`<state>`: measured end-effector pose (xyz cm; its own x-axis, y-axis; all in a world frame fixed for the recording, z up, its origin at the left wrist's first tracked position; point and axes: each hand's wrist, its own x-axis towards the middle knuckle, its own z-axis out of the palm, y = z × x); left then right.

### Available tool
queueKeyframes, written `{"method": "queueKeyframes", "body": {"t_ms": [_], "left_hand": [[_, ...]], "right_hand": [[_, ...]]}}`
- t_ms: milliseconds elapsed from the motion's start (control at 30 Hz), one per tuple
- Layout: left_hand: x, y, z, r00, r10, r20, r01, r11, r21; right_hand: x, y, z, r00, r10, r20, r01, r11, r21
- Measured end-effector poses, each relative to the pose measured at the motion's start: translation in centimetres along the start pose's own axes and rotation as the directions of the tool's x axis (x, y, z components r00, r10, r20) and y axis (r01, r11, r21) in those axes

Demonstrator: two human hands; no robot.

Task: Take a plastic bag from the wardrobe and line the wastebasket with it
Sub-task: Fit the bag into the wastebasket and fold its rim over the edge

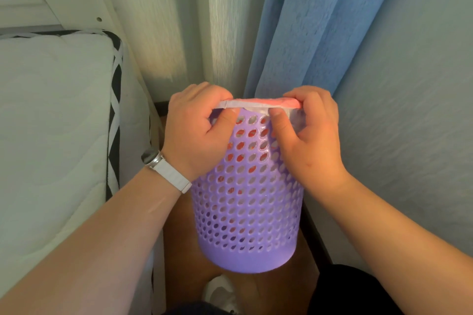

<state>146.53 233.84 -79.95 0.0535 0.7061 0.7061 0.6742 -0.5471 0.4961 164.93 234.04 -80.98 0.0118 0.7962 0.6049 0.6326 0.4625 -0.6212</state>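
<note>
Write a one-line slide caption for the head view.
Both hands, left and right, stretch a plastic bag over the purple wastebasket rim.

Hands: two, left hand (198, 128) and right hand (311, 133)
Wastebasket (248, 202): one
Plastic bag (258, 104): one
Wristwatch (163, 167): one
Curtain (314, 25): one
Mattress (51, 123): one
</note>
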Motion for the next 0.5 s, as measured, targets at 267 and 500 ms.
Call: {"method": "queueKeyframes", "body": {"t_ms": [267,500], "left_hand": [[-0.1,0.9,-0.1,0.987,0.087,0.138,-0.102,0.989,0.111],[0.0,0.9,-0.3,0.985,0.141,0.105,-0.163,0.955,0.248]], "right_hand": [[-0.1,0.1,0.3,0.999,-0.051,-0.02,0.049,0.996,-0.068],[-0.1,-0.8,1.6,0.996,-0.085,-0.019,0.085,0.995,-0.047]]}}
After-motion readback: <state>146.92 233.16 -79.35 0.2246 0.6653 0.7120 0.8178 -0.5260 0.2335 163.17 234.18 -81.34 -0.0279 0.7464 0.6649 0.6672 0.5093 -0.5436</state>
